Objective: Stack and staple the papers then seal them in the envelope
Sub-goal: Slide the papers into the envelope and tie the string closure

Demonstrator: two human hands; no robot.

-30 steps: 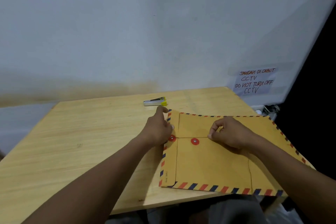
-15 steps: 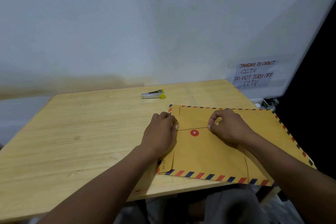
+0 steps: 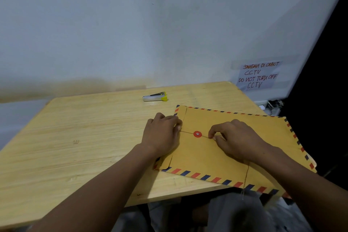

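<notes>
A brown envelope (image 3: 235, 158) with a red and blue striped border lies on the right part of the wooden table (image 3: 75, 137), and its near right corner juts over the table edge. My left hand (image 3: 162, 135) lies on the folded flap at the envelope's left end with fingers curled at the flap's edge, hiding the flap's button. A red button (image 3: 197, 134) shows between my hands. My right hand (image 3: 237, 141) pinches the thin closing string (image 3: 245, 177) just right of that button; the loose end hangs down past the envelope's near edge. No papers are visible.
A silver stapler (image 3: 154, 97) with a yellow end lies at the back of the table, beyond the envelope. A handwritten paper notice (image 3: 258, 75) is stuck to the wall at the right. Cables and a socket (image 3: 269, 104) sit behind the table's far right corner.
My left hand has pulled its pointing finger in and settled over the flap, covering the flap's red button. My right hand keeps its pinch beside the other button.
</notes>
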